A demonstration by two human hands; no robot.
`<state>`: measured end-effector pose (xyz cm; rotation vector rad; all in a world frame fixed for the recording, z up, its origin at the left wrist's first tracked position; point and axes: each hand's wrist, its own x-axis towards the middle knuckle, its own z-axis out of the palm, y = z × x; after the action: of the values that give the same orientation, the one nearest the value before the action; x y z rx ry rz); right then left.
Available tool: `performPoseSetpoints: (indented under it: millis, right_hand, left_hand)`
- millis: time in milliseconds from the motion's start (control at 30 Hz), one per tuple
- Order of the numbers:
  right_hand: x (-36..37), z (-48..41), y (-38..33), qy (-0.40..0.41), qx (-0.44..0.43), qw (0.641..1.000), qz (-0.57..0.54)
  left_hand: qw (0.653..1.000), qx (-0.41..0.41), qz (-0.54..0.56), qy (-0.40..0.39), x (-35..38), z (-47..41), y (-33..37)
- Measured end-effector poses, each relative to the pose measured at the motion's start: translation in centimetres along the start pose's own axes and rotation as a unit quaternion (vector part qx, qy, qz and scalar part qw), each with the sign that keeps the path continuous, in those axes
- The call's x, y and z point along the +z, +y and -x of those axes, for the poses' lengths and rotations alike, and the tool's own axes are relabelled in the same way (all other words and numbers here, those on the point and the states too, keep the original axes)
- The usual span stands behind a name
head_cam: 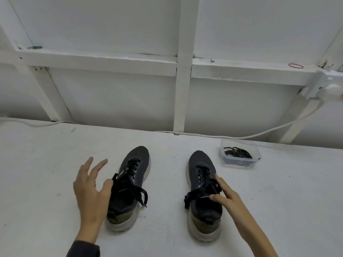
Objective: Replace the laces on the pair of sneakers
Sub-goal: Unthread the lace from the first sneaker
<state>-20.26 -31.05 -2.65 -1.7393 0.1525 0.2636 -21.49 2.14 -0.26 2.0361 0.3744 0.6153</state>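
Note:
Two dark sneakers with black laces stand side by side on the white table, toes pointing away from me. My left hand [91, 188] hovers spread beside the left sneaker [130, 182], its thumb touching the shoe's collar. My right hand [225, 193] lies on the right sneaker [202, 184], with the index finger along the laces and the thumb at the tongue. Loose lace ends hang off each shoe's inner side. A clear plastic tub [240, 154] at the back right holds a bundle of black laces [238, 152].
A white cable [213, 134] runs along the table's far edge to a socket [326, 88] on the white framed wall at the right. A red rubber band [295, 66] lies on the wall's ledge.

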Motion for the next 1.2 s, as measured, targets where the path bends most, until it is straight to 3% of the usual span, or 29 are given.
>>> performPoseSetpoints:
  millis: [67, 167, 267, 367, 667, 1000, 1200]
  right_hand:
    - [-0.8, 0.4, -0.2, 0.067, -0.041, 0.997, 0.023]
    - [-1.2, 0.6, -0.8, 0.148, -0.116, 0.981, 0.044]
    - [-0.4, 0.2, -1.0, 0.133, -0.12, 0.982, 0.064]
    - [0.1, -0.3, -0.7, 0.138, -0.12, 0.98, 0.074]
    - [-1.0, -0.2, 0.4, 0.116, -0.107, 0.986, 0.062]
    - [-1.8, -1.4, 0.0, 0.068, -0.117, 0.99, 0.048]
    - [-2.1, -2.6, 0.2, 0.037, -0.099, 0.986, 0.13]
  left_hand:
    - [0.994, 0.089, 0.044, 0.037, 0.7, 1.0, 2.2]
    - [0.979, 0.161, 0.106, -0.071, 4.0, 2.8, 5.5]
    - [0.948, 0.108, 0.124, -0.274, 8.7, 4.6, 7.0]
    - [0.924, 0.058, 0.113, -0.36, 12.3, 5.7, 7.0]
    - [0.937, 0.096, 0.096, -0.323, 13.9, 5.7, 5.0]
    - [0.921, 0.044, 0.132, -0.365, 14.5, 3.4, 5.4]
    - [0.918, 0.03, 0.123, -0.376, 15.0, 2.4, 5.8]
